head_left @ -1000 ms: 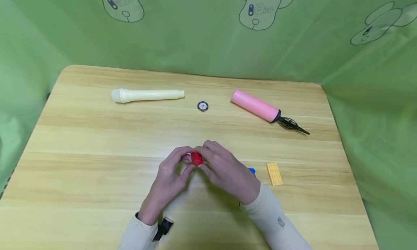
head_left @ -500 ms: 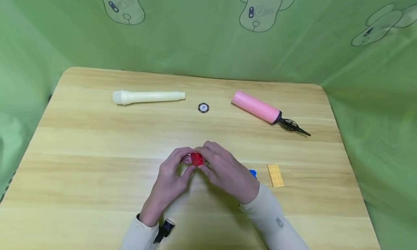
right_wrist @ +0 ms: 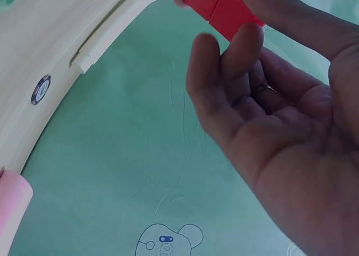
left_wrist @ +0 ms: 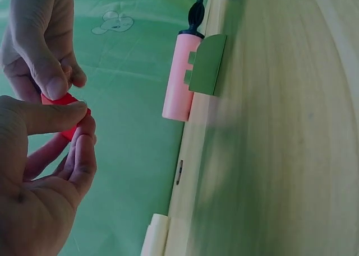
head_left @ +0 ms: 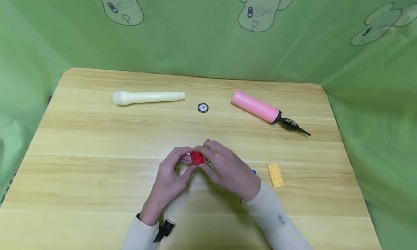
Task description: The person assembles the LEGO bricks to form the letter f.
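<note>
Both hands pinch a small red object (head_left: 197, 158) above the middle of the table, the left hand (head_left: 171, 179) from the left and the right hand (head_left: 228, 170) from the right. Seen from the left wrist, the red piece (left_wrist: 58, 99) is largely covered by the thumbs and fingers. In the right wrist view a thin seam crosses the flat face of the red piece (right_wrist: 224, 10), and the right hand (right_wrist: 280, 133) holds it between thumb and fingers. A flat green piece with small pegs (left_wrist: 207, 65) shows in the left wrist view.
A white microphone-shaped object (head_left: 150, 97), a round chip (head_left: 203, 107) and a pink pump (head_left: 255, 107) lie towards the table's far side. Right of the right hand are a yellow studded brick (head_left: 275, 175) and a blue piece (head_left: 254, 171), partly hidden. Green cloth (head_left: 195, 36) hangs behind.
The right hand has shifted very slightly, and less of the blue piece shows behind it. A bit of green now shows between its fingers in the head view. Both hands keep hold of the red object.
</note>
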`<state>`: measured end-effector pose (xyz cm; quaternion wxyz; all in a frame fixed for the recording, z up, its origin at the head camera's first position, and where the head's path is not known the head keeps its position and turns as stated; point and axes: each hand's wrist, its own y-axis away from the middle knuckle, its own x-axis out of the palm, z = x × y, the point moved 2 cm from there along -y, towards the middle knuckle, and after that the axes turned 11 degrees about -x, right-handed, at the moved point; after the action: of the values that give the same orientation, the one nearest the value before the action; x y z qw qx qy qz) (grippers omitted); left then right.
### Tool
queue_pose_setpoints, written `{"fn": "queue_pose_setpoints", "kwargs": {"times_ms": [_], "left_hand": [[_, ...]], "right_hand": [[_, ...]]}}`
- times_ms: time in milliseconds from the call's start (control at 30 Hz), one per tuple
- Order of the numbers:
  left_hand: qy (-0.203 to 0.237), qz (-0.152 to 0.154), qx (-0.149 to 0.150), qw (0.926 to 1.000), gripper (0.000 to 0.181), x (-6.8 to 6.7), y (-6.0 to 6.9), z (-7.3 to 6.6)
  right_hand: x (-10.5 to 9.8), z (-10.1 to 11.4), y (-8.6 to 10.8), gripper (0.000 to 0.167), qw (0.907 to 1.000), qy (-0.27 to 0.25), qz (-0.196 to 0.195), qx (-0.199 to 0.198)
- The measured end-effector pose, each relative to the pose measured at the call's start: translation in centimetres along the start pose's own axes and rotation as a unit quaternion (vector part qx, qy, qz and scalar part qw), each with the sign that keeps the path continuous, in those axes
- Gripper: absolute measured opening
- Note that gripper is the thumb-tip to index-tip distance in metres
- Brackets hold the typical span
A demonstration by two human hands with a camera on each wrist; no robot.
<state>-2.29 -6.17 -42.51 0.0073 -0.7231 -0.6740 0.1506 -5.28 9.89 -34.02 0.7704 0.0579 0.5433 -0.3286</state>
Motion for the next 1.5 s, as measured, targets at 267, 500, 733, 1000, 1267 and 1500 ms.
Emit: {"fn": "queue_pose_setpoints", "kwargs": {"times_ms": [267,500,733,1000,1267,1500], "left_hand": [[0.049,0.030,-0.031,0.9979,0.063,0.2,0.0,0.2],[0.037,0.017,-0.024,0.9989,0.055,0.2,0.0,0.2],[0.014,0.017,-0.016,0.9996,0.042,0.3,0.0,0.1],[0.003,0.035,-0.011,0.9993,0.039,0.1,-0.3,-0.1],[-0.006,0.012,-0.009,0.9999,0.030,-0.1,-0.2,-0.2],[0.002,-0.002,-0.011,0.9999,0.030,0.0,-0.2,-0.3]], "right_hand": [[-0.3,-0.4,0.2,0.045,0.9992,0.038,0.012,0.007],[-0.7,-0.7,0.4,0.044,0.9993,0.030,0.019,0.007],[-0.9,-0.5,0.6,0.043,0.9996,0.022,0.014,-0.004],[-0.9,-0.3,0.7,0.037,0.9995,0.020,0.005,-0.022],[-0.8,-0.1,0.7,0.044,0.9997,0.011,0.005,-0.023],[-1.6,-0.1,1.1,0.059,0.9993,0.038,0.003,-0.003]]}}
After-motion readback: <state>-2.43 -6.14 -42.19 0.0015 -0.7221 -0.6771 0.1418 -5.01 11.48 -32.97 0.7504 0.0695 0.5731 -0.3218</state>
